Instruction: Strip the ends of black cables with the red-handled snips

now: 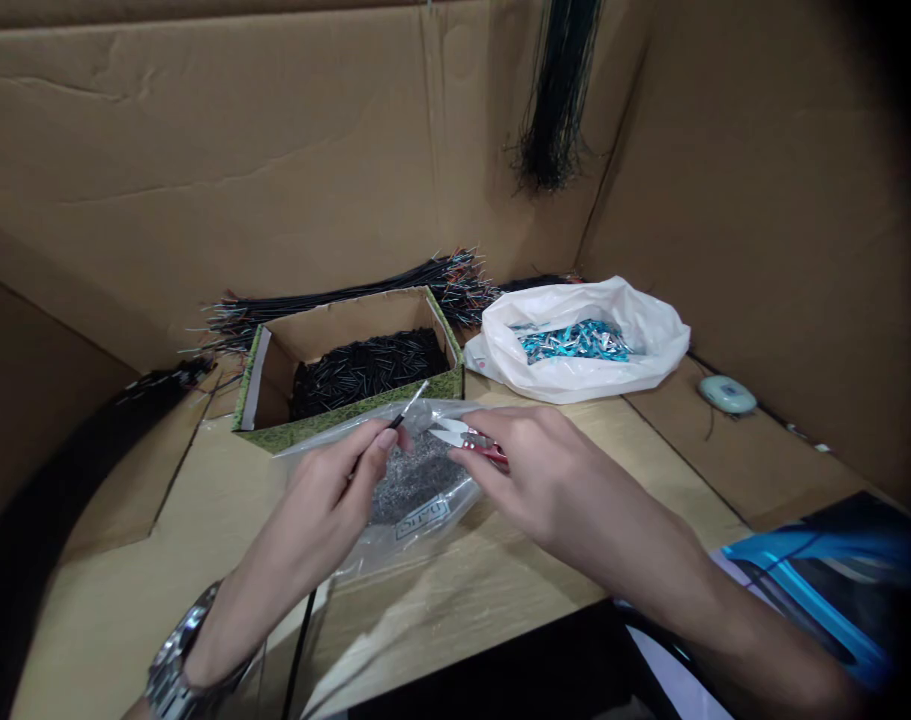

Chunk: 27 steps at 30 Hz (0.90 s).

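Note:
My left hand (350, 475) pinches a thin black cable (399, 420) whose pale, whitish tip points up and to the right. In my right hand (534, 465) is a pair of red-handled thread snips (485, 447), blades parted and pointing left toward the cable tip, a short gap away from it. Beneath both hands lies a clear plastic bag (455, 505) with printed lettering and many small dark and silvery pieces inside. Just behind it stands a green-patterned cardboard box (350, 408) holding short black tube pieces (372, 365).
A white plastic bag (650, 345) holds blue and silver small parts (579, 341). Bundled black cables (335, 296) lie behind the box, and more cables (87, 450) hang at left. Dark strands (560, 110) hang against the cardboard wall (275, 130). A pale rounded device (727, 394) sits at right.

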{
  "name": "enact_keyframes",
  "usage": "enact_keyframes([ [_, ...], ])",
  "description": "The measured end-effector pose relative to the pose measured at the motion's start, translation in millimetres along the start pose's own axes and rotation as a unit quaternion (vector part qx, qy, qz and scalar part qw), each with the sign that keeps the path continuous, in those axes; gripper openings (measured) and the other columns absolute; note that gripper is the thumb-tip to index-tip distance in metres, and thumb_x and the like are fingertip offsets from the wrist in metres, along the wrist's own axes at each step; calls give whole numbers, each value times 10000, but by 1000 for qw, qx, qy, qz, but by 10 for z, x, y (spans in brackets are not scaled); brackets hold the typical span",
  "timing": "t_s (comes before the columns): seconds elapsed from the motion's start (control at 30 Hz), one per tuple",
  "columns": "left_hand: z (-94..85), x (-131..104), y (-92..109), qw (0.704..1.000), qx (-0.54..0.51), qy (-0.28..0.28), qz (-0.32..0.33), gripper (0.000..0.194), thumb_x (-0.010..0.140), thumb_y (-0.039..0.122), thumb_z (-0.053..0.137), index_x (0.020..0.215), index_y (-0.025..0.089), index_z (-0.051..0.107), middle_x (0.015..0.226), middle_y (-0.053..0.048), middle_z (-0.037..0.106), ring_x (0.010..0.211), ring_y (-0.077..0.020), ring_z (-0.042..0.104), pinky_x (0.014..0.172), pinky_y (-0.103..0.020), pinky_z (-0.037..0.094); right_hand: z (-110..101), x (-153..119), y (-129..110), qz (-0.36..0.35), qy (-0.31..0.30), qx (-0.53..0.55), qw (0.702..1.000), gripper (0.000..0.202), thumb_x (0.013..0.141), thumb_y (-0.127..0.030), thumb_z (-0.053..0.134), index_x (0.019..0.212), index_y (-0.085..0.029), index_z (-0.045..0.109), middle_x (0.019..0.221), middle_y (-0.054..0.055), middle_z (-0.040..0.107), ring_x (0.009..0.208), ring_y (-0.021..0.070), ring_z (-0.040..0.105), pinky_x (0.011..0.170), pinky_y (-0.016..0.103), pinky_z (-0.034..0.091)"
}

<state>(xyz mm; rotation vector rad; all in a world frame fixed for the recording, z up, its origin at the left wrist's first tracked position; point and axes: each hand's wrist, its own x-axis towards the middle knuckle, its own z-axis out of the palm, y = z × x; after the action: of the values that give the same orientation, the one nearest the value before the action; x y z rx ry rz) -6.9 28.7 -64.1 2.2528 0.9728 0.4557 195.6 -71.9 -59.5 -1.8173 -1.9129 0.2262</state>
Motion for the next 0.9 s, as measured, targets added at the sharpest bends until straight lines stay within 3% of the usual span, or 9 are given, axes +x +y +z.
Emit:
enact_keyframes([
  [0.13,25,7,-8,999,-32,-28,-22,397,1073,456,305,938,209,586,631,60,422,538,-141,406,536,-252,327,-85,-20,-114,-23,4,19,1000,233,1012,-254,508,1148,-193,687,990,89,736,925,238,663,808,346,480],
  [0.4,74,-12,15,998,2,-63,-13,388,1077,424,303,886,212,565,661,52,487,608,-153,488,603,-267,362,30,-52,-93,-51,34,-24,998,190,1011,-223,496,1055,-203,680,1008,86,709,933,249,625,769,352,433],
  [0.6,104,2,25,997,17,-78,-3,385,1076,376,302,826,202,538,654,48,498,609,-155,502,623,-283,363,164,65,-148,-70,-18,-69,995,162,979,-145,500,944,-183,653,887,55,663,774,214,570,678,349,364],
  [0.7,86,1,24,996,18,-81,-4,377,1068,369,328,800,199,532,654,43,492,614,-156,491,622,-284,363,222,141,-201,-63,-78,-88,991,196,926,-47,505,911,-165,661,876,78,669,730,212,578,617,341,338],
  [0.8,44,-14,21,995,-37,-87,-28,389,1066,417,344,809,203,543,643,48,459,586,-142,454,577,-259,364,273,157,-158,-65,-124,-84,987,207,907,-34,517,843,-172,658,826,65,669,688,202,578,583,329,334],
  [0.9,-11,-24,30,978,-159,-111,-73,424,1051,512,349,849,207,564,580,71,367,481,-111,327,449,-213,298,251,104,-55,-54,-89,-77,992,148,942,-130,538,885,-194,659,817,44,657,691,202,566,604,332,371],
])
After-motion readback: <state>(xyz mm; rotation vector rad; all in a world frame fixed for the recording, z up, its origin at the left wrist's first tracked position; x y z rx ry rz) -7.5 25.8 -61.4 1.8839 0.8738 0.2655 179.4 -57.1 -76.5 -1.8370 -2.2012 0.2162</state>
